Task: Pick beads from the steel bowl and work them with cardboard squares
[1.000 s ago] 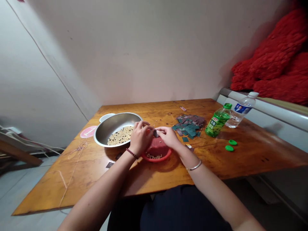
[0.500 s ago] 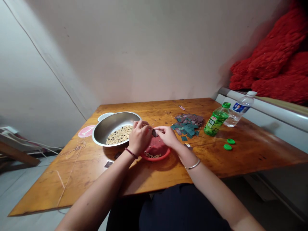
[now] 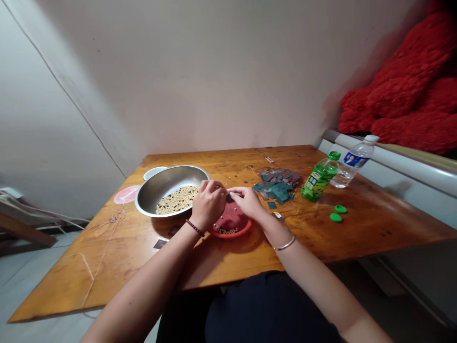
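Note:
My left hand [image 3: 207, 202] and my right hand [image 3: 246, 201] meet above a small red basket [image 3: 230, 226] with a few pale beans in it. Both hands pinch a small dark square piece [image 3: 229, 197] between their fingertips. Just left of my hands stands a steel bowl [image 3: 162, 186] holding pale and dark beans [image 3: 176, 200]. A heap of small green and purple square pieces [image 3: 277, 185] lies to the right of my hands.
A green bottle [image 3: 319, 177] and a clear water bottle [image 3: 349, 162] stand at the right, with two green caps [image 3: 337, 213] near them. A pink round card [image 3: 125, 194] and loose string [image 3: 110, 221] lie at the left. Red plush [image 3: 403, 90] sits on a ledge.
The view has drifted slightly. My hands keep working the small dark piece over the red basket, nearly in the same place.

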### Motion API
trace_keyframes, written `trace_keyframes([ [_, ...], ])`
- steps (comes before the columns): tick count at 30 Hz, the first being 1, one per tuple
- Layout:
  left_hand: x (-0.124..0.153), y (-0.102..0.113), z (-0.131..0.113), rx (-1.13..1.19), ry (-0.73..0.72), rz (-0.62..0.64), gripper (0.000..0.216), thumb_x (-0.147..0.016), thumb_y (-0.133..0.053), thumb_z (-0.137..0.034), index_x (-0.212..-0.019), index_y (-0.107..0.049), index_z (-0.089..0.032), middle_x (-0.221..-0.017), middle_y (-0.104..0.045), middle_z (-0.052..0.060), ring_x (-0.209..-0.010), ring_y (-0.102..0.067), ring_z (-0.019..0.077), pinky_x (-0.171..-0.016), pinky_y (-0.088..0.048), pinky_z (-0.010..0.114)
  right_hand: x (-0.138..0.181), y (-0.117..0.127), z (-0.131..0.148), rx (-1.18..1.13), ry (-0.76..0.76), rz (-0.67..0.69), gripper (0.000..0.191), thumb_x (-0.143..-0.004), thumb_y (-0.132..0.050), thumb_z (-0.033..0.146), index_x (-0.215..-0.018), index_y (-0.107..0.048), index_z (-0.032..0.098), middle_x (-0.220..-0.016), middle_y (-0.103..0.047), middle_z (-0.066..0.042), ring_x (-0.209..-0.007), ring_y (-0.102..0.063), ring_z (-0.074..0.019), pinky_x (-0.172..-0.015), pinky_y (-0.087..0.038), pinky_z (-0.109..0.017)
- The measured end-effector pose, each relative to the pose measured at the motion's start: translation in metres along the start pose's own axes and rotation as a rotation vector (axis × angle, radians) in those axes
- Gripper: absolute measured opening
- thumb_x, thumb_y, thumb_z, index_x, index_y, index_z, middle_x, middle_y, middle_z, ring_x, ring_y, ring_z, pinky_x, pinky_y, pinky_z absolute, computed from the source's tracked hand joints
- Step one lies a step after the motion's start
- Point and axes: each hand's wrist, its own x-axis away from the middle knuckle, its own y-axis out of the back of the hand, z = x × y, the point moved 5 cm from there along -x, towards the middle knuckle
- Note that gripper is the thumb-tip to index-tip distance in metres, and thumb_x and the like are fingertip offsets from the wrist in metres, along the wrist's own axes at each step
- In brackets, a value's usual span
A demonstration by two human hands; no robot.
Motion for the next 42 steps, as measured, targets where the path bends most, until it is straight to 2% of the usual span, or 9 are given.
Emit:
trace_keyframes([
  [5,0.000,0.002,-0.001,-0.031,0.013,-0.022,0.011,-0.080,-0.054,-0.020,-0.078,-0.065,-0.020,-0.094,-0.060,0.006,-0.090,-0.047,0.0198,-0.079,-0.045,0.033,-0.001,0.000,-0.001,-0.017,0.006,-0.019,0.022,-0.081,-0.055,0.018,-0.095,-0.071,0.018,-0.095,-0.073,-0.006,-0.086,-0.070,-0.0197,-0.081,-0.055,-0.032],
  [9,-0.001,0.001,-0.007,-0.053,-0.081,0.012,0.013,-0.081,-0.052,-0.019,-0.080,-0.064,-0.019,-0.095,-0.060,0.006,-0.090,-0.049,0.0191,-0.081,-0.044,0.033,-0.001,0.001,0.000,-0.011,0.010,-0.033,0.022,-0.082,-0.054,0.019,-0.096,-0.071,0.018,-0.096,-0.073,-0.006,-0.087,-0.069,-0.0195,-0.082,-0.055,-0.032],
  [13,-0.001,0.004,-0.009,-0.092,-0.122,-0.006,0.016,-0.083,-0.048,-0.017,-0.079,-0.064,-0.018,-0.093,-0.061,0.007,-0.090,-0.050,0.0190,-0.085,-0.043,0.035,0.000,0.001,0.000,-0.009,0.014,-0.046,0.022,-0.082,-0.055,0.021,-0.098,-0.071,0.018,-0.097,-0.073,-0.006,-0.088,-0.069,-0.0191,-0.082,-0.054,-0.031],
  [17,0.000,0.003,-0.009,-0.092,-0.108,0.022,0.016,-0.083,-0.049,-0.018,-0.082,-0.064,-0.019,-0.097,-0.061,0.006,-0.092,-0.050,0.0199,-0.079,-0.044,0.034,0.000,0.002,0.001,-0.013,0.024,-0.040,0.022,-0.083,-0.054,0.020,-0.098,-0.071,0.018,-0.098,-0.073,-0.006,-0.090,-0.069,-0.0192,-0.083,-0.054,-0.031],
  [25,0.000,0.000,-0.008,-0.085,-0.122,0.060,0.018,-0.083,-0.047,-0.017,-0.085,-0.064,-0.020,-0.099,-0.061,0.007,-0.094,-0.051,0.0199,-0.083,-0.044,0.036,-0.001,0.002,0.002,-0.009,0.014,-0.053,0.021,-0.082,-0.054,0.019,-0.095,-0.071,0.018,-0.097,-0.073,-0.006,-0.089,-0.069,-0.0193,-0.083,-0.054,-0.031],
  [33,0.000,0.001,-0.010,-0.094,-0.129,0.045,0.017,-0.083,-0.047,-0.017,-0.083,-0.064,-0.019,-0.097,-0.061,0.007,-0.092,-0.050,0.0197,-0.082,-0.044,0.035,0.000,0.003,0.005,-0.019,0.020,-0.042,0.022,-0.082,-0.054,0.020,-0.096,-0.071,0.017,-0.097,-0.073,-0.007,-0.088,-0.069,-0.0194,-0.082,-0.054,-0.031],
  [37,-0.001,0.003,-0.007,-0.105,-0.077,0.025,0.017,-0.084,-0.047,-0.018,-0.080,-0.064,-0.019,-0.096,-0.060,0.008,-0.092,-0.050,0.0203,-0.082,-0.044,0.036,-0.001,0.003,0.003,-0.027,0.018,-0.060,0.021,-0.082,-0.055,0.021,-0.097,-0.070,0.017,-0.098,-0.072,-0.007,-0.090,-0.069,-0.0189,-0.083,-0.054,-0.030],
  [42,-0.001,0.003,-0.008,-0.103,-0.103,0.041,0.017,-0.083,-0.047,-0.017,-0.083,-0.064,-0.019,-0.097,-0.061,0.008,-0.093,-0.050,0.0204,-0.081,-0.044,0.036,-0.002,0.004,0.003,-0.024,0.024,-0.058,0.021,-0.082,-0.055,0.021,-0.096,-0.070,0.017,-0.099,-0.072,-0.008,-0.091,-0.069,-0.0193,-0.084,-0.054,-0.031],
])
